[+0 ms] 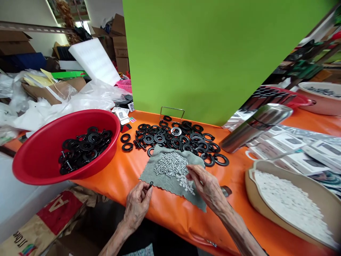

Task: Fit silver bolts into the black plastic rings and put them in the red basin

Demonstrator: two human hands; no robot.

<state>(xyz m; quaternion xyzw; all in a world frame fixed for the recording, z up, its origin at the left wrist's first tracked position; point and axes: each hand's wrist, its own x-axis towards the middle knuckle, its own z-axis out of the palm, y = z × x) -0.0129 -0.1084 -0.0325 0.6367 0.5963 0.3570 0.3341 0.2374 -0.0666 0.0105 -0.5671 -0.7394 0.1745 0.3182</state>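
Note:
My left hand [137, 202] is closed by the near edge of the table, pinching a small black part with a ringed end [151, 184]. My right hand [204, 181] hovers at the right side of a grey-green cloth [157, 170], fingertips pinched together near the screws; whatever is between them is too small to make out. On the cloth lie a heap of silver screws [170, 164] and, nearer me, some small white pieces [186, 184]. Behind the cloth, many black rings [174, 137] are spread over the orange tabletop [117, 177].
A red basin [66, 122] with black rings and parts stands at left. To the right are a tan bowl [250, 181] of white pieces, a steel flask [255, 128] lying tilted, and small boxes [290, 142]. A green panel [199, 60] rises behind.

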